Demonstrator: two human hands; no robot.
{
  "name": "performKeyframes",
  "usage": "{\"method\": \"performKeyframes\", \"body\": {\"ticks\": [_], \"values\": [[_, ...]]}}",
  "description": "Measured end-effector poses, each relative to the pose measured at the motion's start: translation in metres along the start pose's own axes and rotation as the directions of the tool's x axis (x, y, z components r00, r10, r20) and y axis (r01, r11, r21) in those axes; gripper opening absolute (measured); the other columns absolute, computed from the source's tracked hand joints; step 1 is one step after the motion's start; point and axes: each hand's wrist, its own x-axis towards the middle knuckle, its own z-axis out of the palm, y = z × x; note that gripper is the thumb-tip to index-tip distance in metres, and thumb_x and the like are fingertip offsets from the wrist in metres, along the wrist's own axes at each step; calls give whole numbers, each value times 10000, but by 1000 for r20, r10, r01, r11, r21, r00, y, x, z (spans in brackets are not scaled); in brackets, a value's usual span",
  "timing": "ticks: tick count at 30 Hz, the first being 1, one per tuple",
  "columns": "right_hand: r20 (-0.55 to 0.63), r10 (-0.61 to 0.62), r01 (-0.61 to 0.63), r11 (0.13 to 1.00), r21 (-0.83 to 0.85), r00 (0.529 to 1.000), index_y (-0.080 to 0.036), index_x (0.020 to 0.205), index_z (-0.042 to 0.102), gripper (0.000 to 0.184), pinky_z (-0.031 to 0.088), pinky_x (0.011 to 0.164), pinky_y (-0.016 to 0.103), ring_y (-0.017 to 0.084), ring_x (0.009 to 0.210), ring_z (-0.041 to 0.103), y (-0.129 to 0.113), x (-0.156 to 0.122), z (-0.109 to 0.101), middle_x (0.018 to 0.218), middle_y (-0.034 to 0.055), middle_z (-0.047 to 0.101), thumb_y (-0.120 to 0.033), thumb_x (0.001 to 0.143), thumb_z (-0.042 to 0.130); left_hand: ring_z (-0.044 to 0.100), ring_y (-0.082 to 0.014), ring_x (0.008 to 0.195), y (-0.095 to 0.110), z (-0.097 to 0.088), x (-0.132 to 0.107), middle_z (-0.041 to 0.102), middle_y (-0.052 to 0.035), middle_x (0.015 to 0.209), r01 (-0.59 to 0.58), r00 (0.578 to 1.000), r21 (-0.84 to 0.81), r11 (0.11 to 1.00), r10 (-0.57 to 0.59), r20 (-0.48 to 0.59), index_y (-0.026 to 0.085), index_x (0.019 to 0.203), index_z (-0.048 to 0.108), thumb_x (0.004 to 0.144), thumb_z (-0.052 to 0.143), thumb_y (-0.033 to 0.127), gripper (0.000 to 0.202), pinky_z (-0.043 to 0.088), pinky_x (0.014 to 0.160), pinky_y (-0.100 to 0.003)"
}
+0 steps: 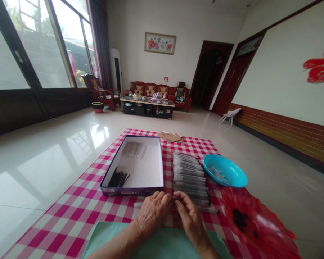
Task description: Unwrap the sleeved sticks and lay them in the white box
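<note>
My left hand is closed around a pen, whose pale translucent end sticks out to the left. At the pen's other end, the fingers of my right hand pinch close together on a small dark part, mostly hidden by the fingertips. Just beyond my hands lies a stack of pens with translucent barrels and dark tips. To its left, a shallow box holds clear tubes and thin black pen refills. Another pen lies right of my right hand.
A blue bowl with small whitish pieces stands at the right. Nearer is a red petal-shaped dish with small black parts. Cardboard scraps lie at the back of the checked tablecloth; a green cloth lies under my forearms.
</note>
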Motion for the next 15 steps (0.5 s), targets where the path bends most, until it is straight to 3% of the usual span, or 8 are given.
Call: {"method": "performKeyframes", "body": {"ticks": [4, 7, 15], "values": [[-22, 37, -38, 999, -36, 999, -172, 920, 584, 284, 500, 606, 255, 194, 720, 614, 2, 2, 1, 783, 48, 645, -433, 849, 499, 513, -164, 689, 1, -1, -1, 564, -6, 756, -3, 1000, -2, 1000, 3, 13, 203, 869, 507, 902, 410, 202, 102, 383, 592, -263], [-35, -1, -3, 995, -99, 999, -172, 824, 586, 272, 487, 573, 239, 169, 636, 589, 2, 2, 1, 691, 23, 615, -432, 844, 506, 509, -164, 696, 2, -1, -1, 561, -6, 755, -19, 1000, -8, 1000, 19, 22, 202, 875, 505, 908, 393, 201, 116, 380, 602, -264], [-5, -28, 28, 999, -20, 1000, -176, 953, 567, 228, 504, 700, 278, 188, 760, 612, -4, -2, 2, 878, 54, 645, -368, 833, 540, 513, -164, 707, 0, 3, -1, 573, -4, 781, 7, 1000, 2, 1000, -7, 22, 209, 915, 507, 910, 389, 199, 118, 367, 595, -267]]}}
